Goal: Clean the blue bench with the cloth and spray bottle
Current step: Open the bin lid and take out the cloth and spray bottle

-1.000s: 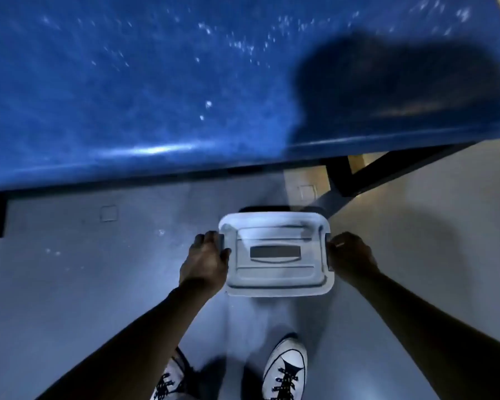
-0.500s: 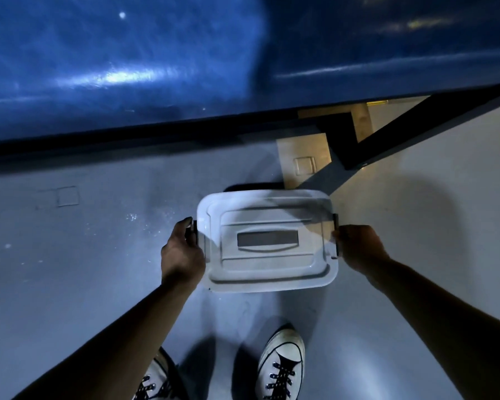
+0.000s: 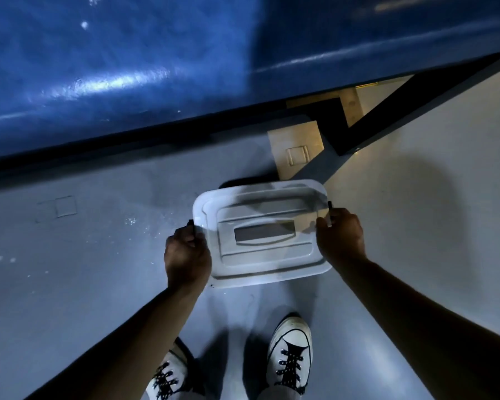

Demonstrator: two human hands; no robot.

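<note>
A white, rounded-rectangular plastic storage box with a recessed lid handle (image 3: 261, 233) is held between both hands, above the grey floor (image 3: 70, 284) and just short of the near edge of the glossy blue bench (image 3: 113, 67). The left hand (image 3: 186, 255) is curled round the box's left end and the right hand (image 3: 339, 238) round its right end, each apparently on a dark side latch, though the fingers beneath the rim are hidden. The box's long axis runs from hand to hand, roughly parallel to the bench edge, so neither hand is clearly the nearer to the bench. The bench lies ahead of and above the box, with its black frame leg (image 3: 367, 125) beyond the box's far right corner. Neither the cloth nor the spray bottle is seen; it may be judged that they are kept inside the closed box, but this cannot be confirmed. The coming move is judged to turn on whether the box is lifted forward onto the bench or opened where it is held. A pair of white lace-up canvas shoes (image 3: 290, 359) is seen on the floor below the box.
</note>
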